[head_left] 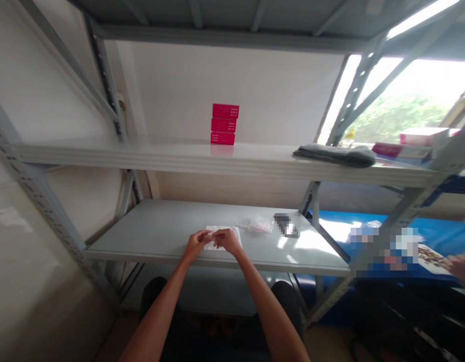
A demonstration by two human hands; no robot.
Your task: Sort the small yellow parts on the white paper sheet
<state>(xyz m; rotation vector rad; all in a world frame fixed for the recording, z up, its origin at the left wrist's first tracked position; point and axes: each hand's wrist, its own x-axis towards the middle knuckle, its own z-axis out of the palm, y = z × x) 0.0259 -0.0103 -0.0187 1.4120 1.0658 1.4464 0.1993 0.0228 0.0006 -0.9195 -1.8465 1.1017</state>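
Note:
My left hand (197,244) and my right hand (228,240) meet fingertip to fingertip just above the lower shelf. Both have their fingers pinched together. Something small and pale may be between them, but it is too small to make out. Beneath the hands lies a white sheet (237,232), partly covered by the fingers. A clear plastic bag (259,224) with pale pinkish contents rests to the right of my right hand.
A dark blurred-out object (287,225) lies farther right on the lower shelf (142,236). Pink boxes (223,124) are stacked on the upper shelf, with a folded grey cloth (336,154) to their right. Another person's hand (462,266) is at the blue table (334,218).

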